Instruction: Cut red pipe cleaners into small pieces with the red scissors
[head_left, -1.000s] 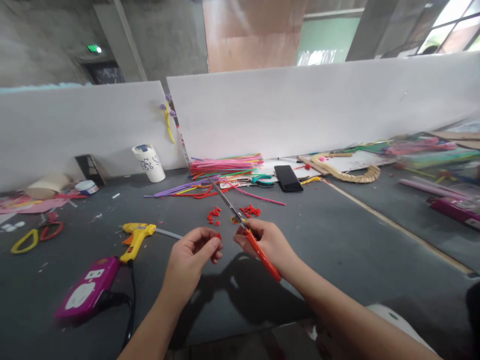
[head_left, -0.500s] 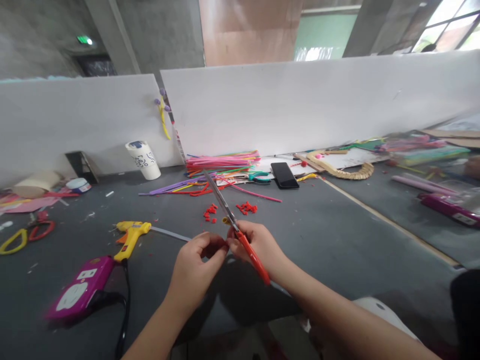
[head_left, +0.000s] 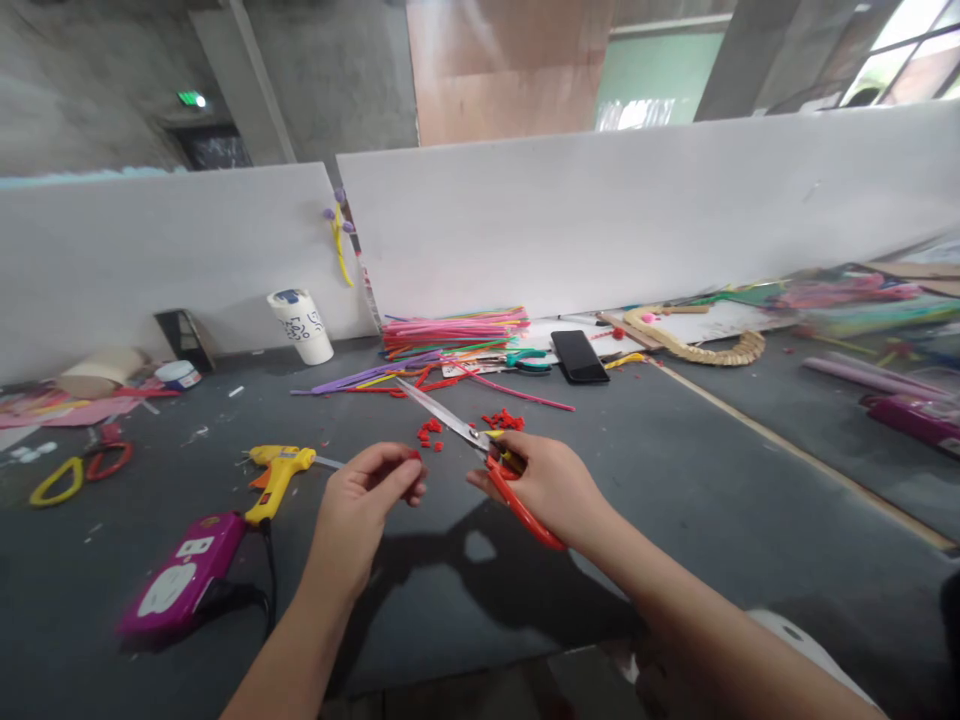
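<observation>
My left hand pinches a small red piece between thumb and fingertips, above the dark tabletop. My right hand is closed around red-handled scissors, whose blades point up and to the left. A slim yellow and dark object also sits in the right hand's grip; its kind is mostly hidden by the fingers. Just beyond the hands lie two little heaps of cut red bits, a left heap and a right heap.
To the left are a yellow glue gun, a purple power strip and more scissors. Bundled pipe cleaners, teal-handled pliers and a phone lie at the back, before a white board.
My hands have moved apart: the left drew away to the left with the red piece, the right shifted right. The scissors tilted lower, and the view shifted slightly.
</observation>
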